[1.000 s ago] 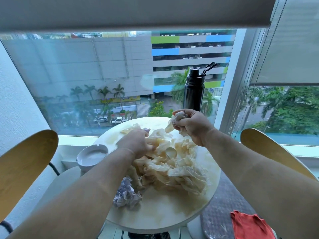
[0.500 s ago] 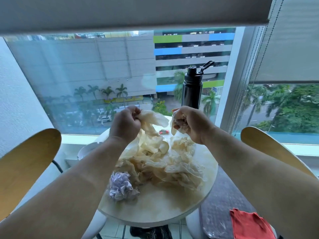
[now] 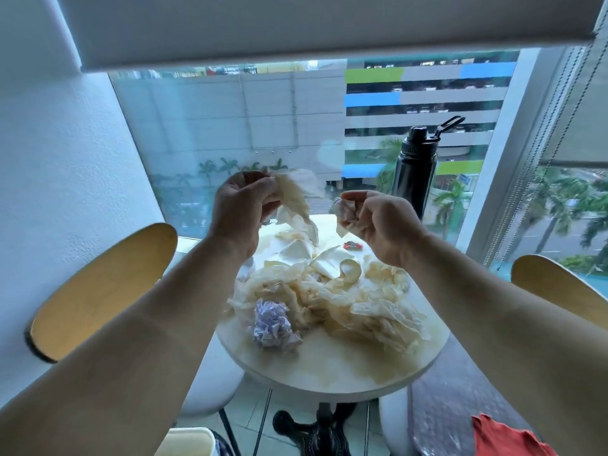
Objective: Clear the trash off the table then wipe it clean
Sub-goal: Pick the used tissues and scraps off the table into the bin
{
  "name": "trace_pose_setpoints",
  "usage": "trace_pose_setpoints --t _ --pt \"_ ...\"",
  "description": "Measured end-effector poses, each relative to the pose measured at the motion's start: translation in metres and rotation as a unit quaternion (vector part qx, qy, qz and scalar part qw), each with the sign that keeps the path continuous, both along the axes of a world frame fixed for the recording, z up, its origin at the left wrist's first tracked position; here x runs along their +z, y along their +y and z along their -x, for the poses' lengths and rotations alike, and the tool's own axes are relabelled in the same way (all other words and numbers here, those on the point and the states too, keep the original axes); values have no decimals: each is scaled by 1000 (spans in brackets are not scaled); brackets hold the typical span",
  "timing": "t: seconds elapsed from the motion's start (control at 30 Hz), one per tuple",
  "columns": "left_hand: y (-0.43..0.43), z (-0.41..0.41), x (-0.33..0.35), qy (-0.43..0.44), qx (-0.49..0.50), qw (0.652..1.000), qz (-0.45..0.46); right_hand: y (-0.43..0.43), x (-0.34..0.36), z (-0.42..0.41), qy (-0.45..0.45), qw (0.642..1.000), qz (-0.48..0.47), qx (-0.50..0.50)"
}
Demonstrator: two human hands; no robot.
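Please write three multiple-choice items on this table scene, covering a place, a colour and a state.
1. Where does the black bottle stand?
A. far side of the table, right of the hands
B. on the floor
C. on the left chair

2. What colour is the crumpled ball near the table's front edge?
A. red
B. pale purple
C. black

3. What is the left hand doing?
A. resting flat
B. holding the bottle
C. pinching a raised tissue

Answers: 1 A, it rises behind the right hand; 2 B, lilac creases show; 3 C, paper hangs from its grip.

Crumpled tissues [image 3: 332,291] on round table [image 3: 329,373]
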State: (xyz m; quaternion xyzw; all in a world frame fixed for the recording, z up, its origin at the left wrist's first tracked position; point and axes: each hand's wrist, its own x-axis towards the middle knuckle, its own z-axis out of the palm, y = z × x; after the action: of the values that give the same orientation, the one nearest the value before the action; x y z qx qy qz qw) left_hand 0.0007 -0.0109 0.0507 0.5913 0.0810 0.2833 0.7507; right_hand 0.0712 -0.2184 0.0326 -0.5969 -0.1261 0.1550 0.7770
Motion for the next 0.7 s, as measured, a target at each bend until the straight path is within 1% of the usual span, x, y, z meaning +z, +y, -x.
trace_pose_setpoints --t 0.1,0.2,0.33,0.4,0.53,0.7 --pt "18 17 -4 -11 58 998 -20 19 1 12 -35 999 22 4" --pt "45 38 -6 1 104 995 1 45 0 24 -50 999 -13 5" --pt "86 70 -14 12 121 992 35 87 3 45 -53 998 -45 8" --pt "104 89 -18 16 126 991 40 111 2 60 -59 998 -26 15" --pt "147 133 -35 29 149 988 35 163 -9 98 -80 994 49 50" --pt "201 181 -71 99 224 969 20 232 -48 147 -94 989 91 70"
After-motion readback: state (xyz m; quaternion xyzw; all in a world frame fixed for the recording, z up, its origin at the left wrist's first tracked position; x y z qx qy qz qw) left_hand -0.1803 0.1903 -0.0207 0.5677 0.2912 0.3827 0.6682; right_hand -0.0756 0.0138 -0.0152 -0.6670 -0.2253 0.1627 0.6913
